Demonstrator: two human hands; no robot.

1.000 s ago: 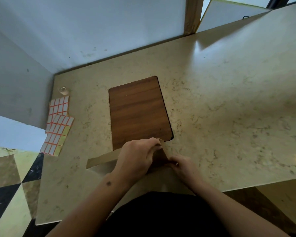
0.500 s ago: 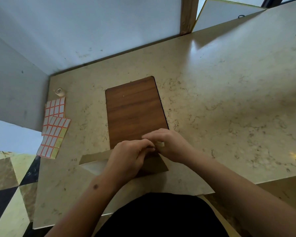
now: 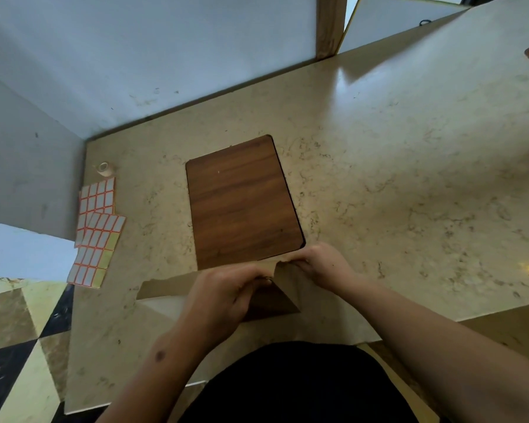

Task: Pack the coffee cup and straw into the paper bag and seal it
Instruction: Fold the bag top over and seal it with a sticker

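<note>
A brown paper bag (image 3: 165, 288) stands at the near edge of the marble counter, seen from above, its top edge spread left to right. My left hand (image 3: 226, 291) grips the top edge near its middle. My right hand (image 3: 321, 262) pinches the same top edge further right, pulling it toward the right. A dark opening of the bag (image 3: 272, 303) shows between the hands. No coffee cup or straw is visible.
A brown wooden board (image 3: 242, 203) lies on the counter (image 3: 409, 178) just beyond the bag. Sheets of orange-bordered label stickers (image 3: 97, 230) and a small tape roll (image 3: 104, 168) lie at the left edge. Walls close the far side.
My right hand came up from the bag's near side to the top edge beside my left hand, then slid right along it, spreading the edge. My left hand stayed put.
</note>
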